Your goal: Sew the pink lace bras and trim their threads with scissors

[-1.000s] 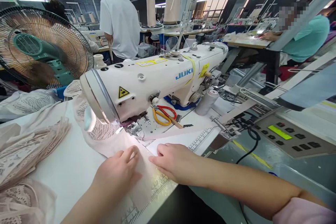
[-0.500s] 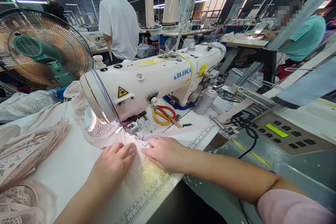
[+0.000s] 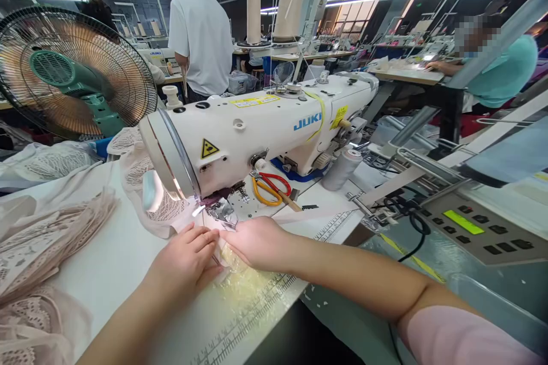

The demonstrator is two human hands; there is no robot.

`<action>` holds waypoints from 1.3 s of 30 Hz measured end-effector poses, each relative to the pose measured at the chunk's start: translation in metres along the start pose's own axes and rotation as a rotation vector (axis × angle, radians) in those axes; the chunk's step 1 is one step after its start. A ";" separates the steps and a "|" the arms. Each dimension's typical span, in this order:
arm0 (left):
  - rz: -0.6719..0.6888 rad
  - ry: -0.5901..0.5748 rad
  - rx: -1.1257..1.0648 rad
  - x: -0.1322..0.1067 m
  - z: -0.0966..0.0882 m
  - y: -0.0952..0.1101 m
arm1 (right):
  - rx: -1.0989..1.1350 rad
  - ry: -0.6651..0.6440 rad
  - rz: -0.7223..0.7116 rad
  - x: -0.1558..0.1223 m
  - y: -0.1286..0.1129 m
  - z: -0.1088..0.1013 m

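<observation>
A white JUKI sewing machine (image 3: 257,131) stands on the white table (image 3: 115,256). Pale pink lace fabric (image 3: 165,211) lies under its presser foot (image 3: 220,211). My left hand (image 3: 186,259) lies flat on the fabric just in front of the foot, fingers stretched toward the needle. My right hand (image 3: 257,242) presses down beside it on the right, fingers flat and together, tips close to the foot. The two hands almost touch, with a narrow strip of fabric between them.
Orange-and-red scissors (image 3: 269,188) and a thread spool (image 3: 342,168) sit behind the needle. A stack of lace pieces (image 3: 47,239) lies at left, a fan (image 3: 68,74) behind it. The control panel (image 3: 475,228) is at right. Other people work at tables behind.
Both hands have slid forward along the table toward the presser foot, pushing the fabric under it; they are now closer together.
</observation>
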State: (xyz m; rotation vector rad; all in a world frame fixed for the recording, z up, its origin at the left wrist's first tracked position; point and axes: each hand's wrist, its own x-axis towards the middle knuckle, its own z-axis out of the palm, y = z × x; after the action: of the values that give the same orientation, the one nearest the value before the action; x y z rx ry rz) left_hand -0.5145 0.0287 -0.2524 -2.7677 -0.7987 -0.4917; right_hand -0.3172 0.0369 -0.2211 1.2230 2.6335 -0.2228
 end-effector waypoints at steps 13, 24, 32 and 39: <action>-0.029 -0.040 0.055 -0.007 0.007 -0.011 | -0.025 -0.234 0.107 0.020 -0.018 -0.017; -0.135 -0.091 0.015 -0.011 0.009 -0.013 | -0.093 -0.102 0.054 0.020 -0.016 -0.002; -0.195 -0.136 0.124 -0.014 0.011 -0.017 | -0.009 0.152 0.019 -0.001 -0.012 0.024; -0.358 -0.141 0.110 -0.020 0.018 -0.022 | 0.060 0.376 -0.002 -0.005 -0.005 0.053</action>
State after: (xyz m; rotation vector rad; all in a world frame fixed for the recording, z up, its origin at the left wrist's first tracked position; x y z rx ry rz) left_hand -0.5375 0.0424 -0.2734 -2.5867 -1.3236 -0.3007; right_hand -0.3100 0.0177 -0.2702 1.4007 2.9618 -0.0776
